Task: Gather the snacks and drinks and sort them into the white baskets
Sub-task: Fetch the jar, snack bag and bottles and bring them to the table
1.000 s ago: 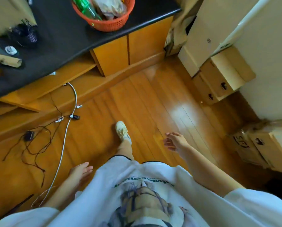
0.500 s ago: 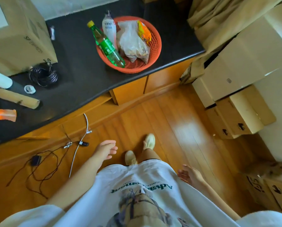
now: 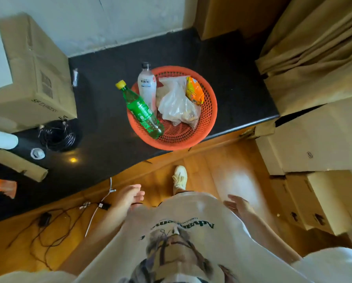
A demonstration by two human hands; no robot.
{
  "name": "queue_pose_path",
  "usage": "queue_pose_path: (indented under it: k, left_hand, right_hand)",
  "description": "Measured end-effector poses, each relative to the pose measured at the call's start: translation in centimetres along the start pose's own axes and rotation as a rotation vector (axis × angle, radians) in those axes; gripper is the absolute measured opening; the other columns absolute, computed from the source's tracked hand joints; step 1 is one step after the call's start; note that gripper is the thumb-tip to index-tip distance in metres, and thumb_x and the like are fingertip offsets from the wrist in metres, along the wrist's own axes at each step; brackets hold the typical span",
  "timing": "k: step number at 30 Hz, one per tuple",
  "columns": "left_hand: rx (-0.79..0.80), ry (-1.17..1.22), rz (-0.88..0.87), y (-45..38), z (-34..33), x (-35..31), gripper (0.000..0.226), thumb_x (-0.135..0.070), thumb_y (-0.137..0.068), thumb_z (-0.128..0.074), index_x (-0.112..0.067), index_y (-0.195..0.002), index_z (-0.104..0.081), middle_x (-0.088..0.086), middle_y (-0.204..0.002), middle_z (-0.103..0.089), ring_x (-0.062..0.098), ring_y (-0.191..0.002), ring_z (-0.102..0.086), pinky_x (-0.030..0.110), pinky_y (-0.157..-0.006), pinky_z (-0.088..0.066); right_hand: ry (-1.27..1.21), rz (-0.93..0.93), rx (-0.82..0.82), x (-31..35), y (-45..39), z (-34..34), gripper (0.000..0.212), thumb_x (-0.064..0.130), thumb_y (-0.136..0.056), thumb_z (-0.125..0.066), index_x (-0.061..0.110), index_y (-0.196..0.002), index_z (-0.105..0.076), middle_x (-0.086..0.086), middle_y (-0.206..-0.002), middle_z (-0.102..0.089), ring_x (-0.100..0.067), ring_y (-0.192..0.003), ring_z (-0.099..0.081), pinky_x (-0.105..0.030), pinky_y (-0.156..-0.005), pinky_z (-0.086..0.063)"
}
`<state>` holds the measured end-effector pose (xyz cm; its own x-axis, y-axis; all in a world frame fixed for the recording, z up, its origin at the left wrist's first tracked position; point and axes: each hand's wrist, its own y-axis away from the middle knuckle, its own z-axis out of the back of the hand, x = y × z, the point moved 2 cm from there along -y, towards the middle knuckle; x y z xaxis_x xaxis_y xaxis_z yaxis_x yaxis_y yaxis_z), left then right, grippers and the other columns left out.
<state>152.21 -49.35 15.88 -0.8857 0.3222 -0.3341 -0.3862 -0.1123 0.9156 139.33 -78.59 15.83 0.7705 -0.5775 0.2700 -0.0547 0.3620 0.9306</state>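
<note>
While you stand facing the black tabletop (image 3: pixel 109 64), the head view shows the task at its outset. Your left hand (image 3: pixel 130 196) and your right hand (image 3: pixel 239 204) both hang low in front of your shirt with relaxed, uncurled fingers, holding nothing and well apart from the goods. All the visible snacks and drinks sit together in a red basket (image 3: pixel 211 111) near the tabletop's front edge: a green bottle (image 3: pixel 142 111) leaning over the rim, a white bottle (image 3: pixel 147 84) beside it, a clear bag of snacks (image 3: pixel 177 105), and an orange snack packet (image 3: pixel 194 92). No white baskets appear anywhere in this view, so nothing seems sorted yet. By this reading, gathering and sorting both remain entirely ahead of you.
</note>
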Motion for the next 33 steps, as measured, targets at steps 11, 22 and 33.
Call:
queue_pose_path:
  k: [11, 22, 33]
  left_hand:
    - [-0.156, 0.457, -0.115, -6.0, 0.0, -15.1, 0.045, -0.003, -0.094, -0.043, -0.006, -0.138, -0.038, 0.016, -0.140, -0.047, 0.027, -0.130, -0.045, 0.035, -0.101, -0.037]
    - [-0.245, 0.194, -0.427, -13.2, -1.5, -21.6, 0.064, -0.016, -0.049, -0.082, -0.013, -0.108, -0.058, 0.020, -0.118, -0.059, 0.033, -0.112, -0.058, 0.050, -0.099, -0.046]
    - [-0.133, 0.266, -0.554, -15.1, -1.4, -21.0, 0.058, -0.009, -0.049, -0.078, -0.048, -0.088, -0.063, -0.013, -0.089, -0.071, 0.008, -0.089, -0.068, 0.020, -0.074, -0.052]
  right_hand:
    - [0.242, 0.416, 0.300, 22.4, -2.0, -18.0, 0.011, 0.005, -0.089, -0.053, 0.011, -0.097, -0.058, -0.005, -0.068, -0.060, -0.011, -0.055, -0.059, -0.019, -0.048, -0.046]
    - [0.698, 0.639, 0.265, 24.4, -2.0, -33.9, 0.048, 0.015, -0.080, -0.061, -0.001, -0.122, -0.043, -0.017, -0.123, -0.052, -0.032, -0.114, -0.051, -0.040, -0.096, -0.042]
    - [0.618, 0.556, 0.074, 24.1, -4.7, -37.1, 0.077, 0.024, -0.066, -0.077, 0.009, -0.129, -0.035, -0.009, -0.135, -0.036, -0.028, -0.126, -0.038, -0.041, -0.108, -0.034]
